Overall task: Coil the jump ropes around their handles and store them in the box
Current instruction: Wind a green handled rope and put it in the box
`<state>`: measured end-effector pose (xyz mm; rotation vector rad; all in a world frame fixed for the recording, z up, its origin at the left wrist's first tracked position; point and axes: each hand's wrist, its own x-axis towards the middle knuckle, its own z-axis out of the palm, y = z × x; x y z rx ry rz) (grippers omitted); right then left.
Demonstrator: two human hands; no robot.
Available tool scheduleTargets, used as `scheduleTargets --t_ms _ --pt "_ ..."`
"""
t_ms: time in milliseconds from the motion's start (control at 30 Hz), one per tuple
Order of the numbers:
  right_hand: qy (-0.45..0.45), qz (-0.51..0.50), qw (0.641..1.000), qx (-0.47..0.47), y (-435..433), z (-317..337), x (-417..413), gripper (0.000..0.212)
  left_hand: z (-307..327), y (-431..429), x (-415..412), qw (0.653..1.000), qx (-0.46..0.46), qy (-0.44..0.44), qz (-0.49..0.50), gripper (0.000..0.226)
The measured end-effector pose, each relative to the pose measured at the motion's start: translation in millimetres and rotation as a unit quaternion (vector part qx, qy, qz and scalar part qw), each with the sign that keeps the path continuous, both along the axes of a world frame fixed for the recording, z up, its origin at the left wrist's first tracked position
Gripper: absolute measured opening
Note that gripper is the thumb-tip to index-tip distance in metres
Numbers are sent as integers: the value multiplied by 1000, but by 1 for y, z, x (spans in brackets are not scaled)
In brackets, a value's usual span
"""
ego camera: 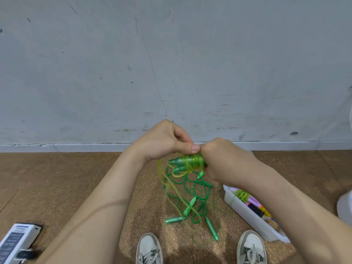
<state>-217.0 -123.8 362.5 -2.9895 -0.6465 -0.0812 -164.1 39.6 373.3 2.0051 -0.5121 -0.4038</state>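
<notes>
Head view: white box (245, 210) holds coiled yellow-green rope (242, 195)

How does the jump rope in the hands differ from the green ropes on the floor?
The held rope has its cord partly wound around paired handles; the floor ropes lie loose and tangled. The held rope's cord is yellow-green; the floor ropes' is darker green. Both have green handles.

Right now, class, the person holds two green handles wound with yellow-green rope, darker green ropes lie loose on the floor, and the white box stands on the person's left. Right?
Not quite: the head view shows the white box on the person's right, beside the right shoe. The green handles, yellow-green rope and darker green ropes are as stated.
</notes>
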Motion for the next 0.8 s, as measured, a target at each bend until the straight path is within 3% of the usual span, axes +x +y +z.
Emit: scheduleTargets --t_ms 167,300,533,633,700,800 --pt "-122 52 985 108 4 -10 6 20 -7 7 6 972 -156 170 -44 32" --pt "-128 58 971 193 7 -17 11 25 -15 8 8 943 -230 226 -79 45" --pt "3 44 938 343 10 -6 5 17 -21 3 6 949 -189 248 -46 55" --pt "85 25 924 371 11 -2 3 18 -22 1 7 946 -197 256 -12 41" --pt "157 -20 886 436 8 0 4 15 -25 -2 7 949 -207 239 -4 35" --pt "271 -107 768 571 -4 6 9 33 -33 -11 6 961 -192 197 12 27"
